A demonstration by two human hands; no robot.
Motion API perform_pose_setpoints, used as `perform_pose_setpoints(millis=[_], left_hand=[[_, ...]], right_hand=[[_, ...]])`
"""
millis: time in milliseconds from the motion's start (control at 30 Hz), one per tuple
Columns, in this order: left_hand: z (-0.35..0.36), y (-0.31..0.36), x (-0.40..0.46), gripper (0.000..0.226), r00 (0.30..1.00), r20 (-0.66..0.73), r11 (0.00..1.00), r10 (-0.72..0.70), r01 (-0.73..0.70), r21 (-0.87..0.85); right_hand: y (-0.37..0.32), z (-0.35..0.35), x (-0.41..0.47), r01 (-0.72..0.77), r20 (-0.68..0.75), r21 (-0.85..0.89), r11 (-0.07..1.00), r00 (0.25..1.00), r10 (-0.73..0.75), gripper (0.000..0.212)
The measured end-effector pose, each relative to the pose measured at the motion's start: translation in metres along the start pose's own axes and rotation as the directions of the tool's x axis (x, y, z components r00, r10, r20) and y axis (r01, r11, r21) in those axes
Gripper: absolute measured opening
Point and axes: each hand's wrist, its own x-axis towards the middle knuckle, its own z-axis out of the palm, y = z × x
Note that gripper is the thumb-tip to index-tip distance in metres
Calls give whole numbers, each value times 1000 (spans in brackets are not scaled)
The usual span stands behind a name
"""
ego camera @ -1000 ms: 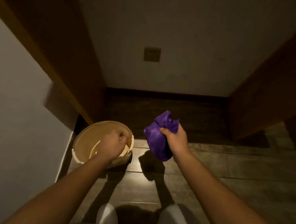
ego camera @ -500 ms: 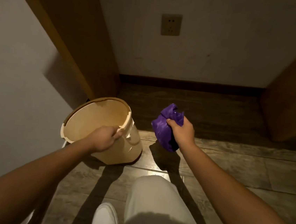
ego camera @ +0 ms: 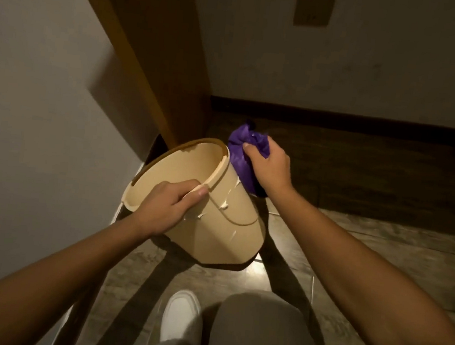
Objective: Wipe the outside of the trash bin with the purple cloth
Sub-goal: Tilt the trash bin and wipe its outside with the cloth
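Tan trash bin (ego camera: pixel 223 228) tilted, mouth facing up-left, base down-right; left hand (ego camera: pixel 167 208) clamped its near rim. Right hand (ego camera: pixel 270 168) clutched purple cloth (ego camera: pixel 240 157) pressed on bin's far outer wall.

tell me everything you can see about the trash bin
The trash bin is a beige, plastic-looking round bucket, tapering to its base, with a thin hanging handle and whitish smears on its side. It is tilted, mouth facing up and left, and what shows of the inside is empty. The base edge seems to rest on the tiled floor. The left hand grips the near rim, fingers inside, thumb outside. The purple cloth, bunched in the right hand, presses against the outer wall below the rim.
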Motion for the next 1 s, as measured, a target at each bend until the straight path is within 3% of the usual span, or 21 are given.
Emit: perform_pose_setpoints(millis=[100,167,267,467,600,800,900,1000], left_hand=[[11,-1,-4,37,999,-16,999,45,-46,-15],[19,-4,-10,37,994,-50,996,94,-94,-6],[26,-1,-14,38,985,-95,990,142,-140,28],[22,-2,-3,32,976,-203,995,79,-90,-47],[16,0,8,29,979,-205,993,4,-28,-117],[24,0,10,31,965,-262,996,13,-36,-82],[22,3,13,35,958,-283,993,-39,5,-122],[14,3,20,36,953,-288,977,-99,38,-210]], right_hand=[[-5,11,-2,-276,213,325,905,953,215,71],[-7,16,-3,-337,254,361,869,933,257,64],[0,27,-9,-132,93,253,959,989,111,30],[30,47,-61,192,-155,96,977,972,-176,38],[54,63,-100,260,-148,-109,960,950,-274,39],[21,62,-8,141,-104,-33,989,984,-144,48],[44,79,-69,269,-168,-196,943,938,-303,43],[63,101,-117,461,-119,-275,844,855,-505,43]])
